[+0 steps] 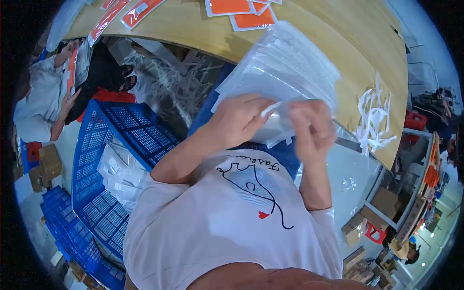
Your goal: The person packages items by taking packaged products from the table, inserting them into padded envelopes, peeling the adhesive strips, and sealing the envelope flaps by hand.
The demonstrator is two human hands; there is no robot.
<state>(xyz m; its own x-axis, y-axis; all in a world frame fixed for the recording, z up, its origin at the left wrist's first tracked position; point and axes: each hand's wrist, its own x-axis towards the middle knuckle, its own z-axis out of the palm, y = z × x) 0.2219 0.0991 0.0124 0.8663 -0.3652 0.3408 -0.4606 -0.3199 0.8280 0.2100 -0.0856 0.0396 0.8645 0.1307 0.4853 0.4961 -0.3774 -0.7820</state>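
A thick stack of clear plastic bags [290,63] hangs over the table's near edge toward my lap. Over its lower part, my left hand [239,121] is closed, thumb and fingers pinching a narrow white strip [270,109]. Close beside it on the right, my right hand [313,123] is raised with curled fingers, smeared by motion. Whatever it may hold cannot be made out. A tangle of white strips [374,118] lies at the table's right edge.
Orange packets in clear sleeves [253,19] lie on the wooden table [338,24]. At left stands a blue plastic basket [89,164] holding white packets [118,174]. Loose strips litter the floor [169,87]. Another person [43,96] sits at far left, holding an orange packet.
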